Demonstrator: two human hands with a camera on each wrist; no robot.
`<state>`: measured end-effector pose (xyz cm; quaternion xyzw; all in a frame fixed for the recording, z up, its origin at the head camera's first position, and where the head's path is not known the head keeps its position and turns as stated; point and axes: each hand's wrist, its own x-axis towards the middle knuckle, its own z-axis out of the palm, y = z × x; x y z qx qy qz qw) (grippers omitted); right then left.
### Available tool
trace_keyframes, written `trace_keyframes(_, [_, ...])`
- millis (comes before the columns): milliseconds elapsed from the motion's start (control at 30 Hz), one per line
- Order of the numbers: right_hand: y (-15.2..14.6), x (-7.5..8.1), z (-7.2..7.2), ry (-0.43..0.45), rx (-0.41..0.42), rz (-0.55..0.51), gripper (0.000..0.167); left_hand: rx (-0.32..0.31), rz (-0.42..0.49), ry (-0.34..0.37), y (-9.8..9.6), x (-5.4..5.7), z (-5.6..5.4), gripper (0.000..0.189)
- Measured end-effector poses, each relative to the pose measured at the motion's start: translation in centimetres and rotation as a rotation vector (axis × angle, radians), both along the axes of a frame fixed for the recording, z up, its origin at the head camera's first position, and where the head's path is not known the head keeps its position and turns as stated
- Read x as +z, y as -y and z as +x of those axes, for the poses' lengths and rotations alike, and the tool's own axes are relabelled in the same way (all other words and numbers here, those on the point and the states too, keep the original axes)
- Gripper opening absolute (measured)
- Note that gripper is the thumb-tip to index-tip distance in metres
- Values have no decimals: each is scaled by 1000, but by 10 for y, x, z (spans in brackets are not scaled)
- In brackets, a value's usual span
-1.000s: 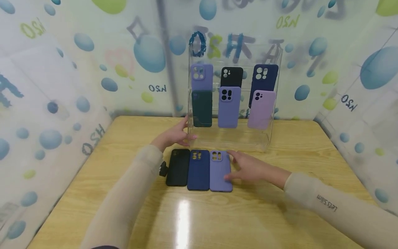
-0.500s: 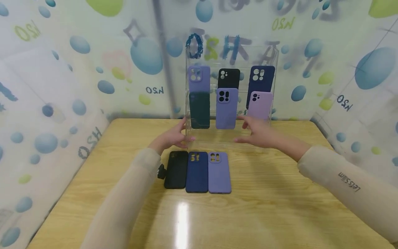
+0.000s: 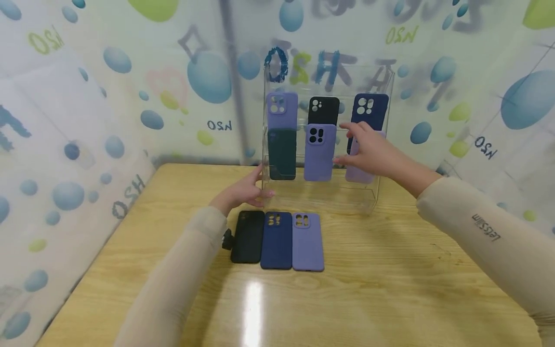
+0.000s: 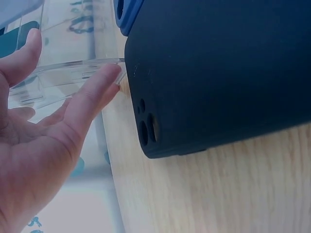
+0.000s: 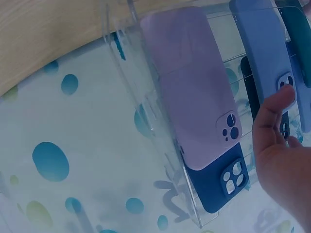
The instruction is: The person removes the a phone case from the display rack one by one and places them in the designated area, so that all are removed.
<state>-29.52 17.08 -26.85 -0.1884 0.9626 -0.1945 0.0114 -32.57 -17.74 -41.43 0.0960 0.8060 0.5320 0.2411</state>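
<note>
My left hand holds the lower left side of a clear display stand, thumb in front of its edge and fingers behind. Just right of the periwinkle phone case in the stand's lower row, my right hand is raised with thumb and fingers apart. It partly covers a pink phone case, which shows fully in the right wrist view. A dark green phone case stands at the row's left. Behind them stand a lilac phone case, a black phone case and a navy phone case.
Before the stand, a black phone case, a blue phone case and a lilac phone case lie side by side on the wooden table. A patterned wall covering rises behind and at both sides.
My right hand has left the lilac case on the table and risen to the stand's lower row, beside the middle case. My left hand has kept its place at the stand.
</note>
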Motion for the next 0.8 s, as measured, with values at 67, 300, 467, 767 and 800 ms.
trace_keyframes(67, [6,0,-5,-16,-10,-3,96,2,-5,6,0,-1,-1,113])
trace_keyframes(300, [20,-6,-22,24,-47,-52,99,3,-2,13,1,-2,-1,113])
trace_keyframes(467, [27,-10,-28,106,-107,-101,100,0,-4,5,1,-1,-1,112])
trace_keyframes(767, [31,-21,-30,160,-128,-151,101,1,-13,3,1,-2,0,112])
trace_keyframes(800, [30,-22,-29,151,-121,-153,100,2,-14,0,1,-2,0,111])
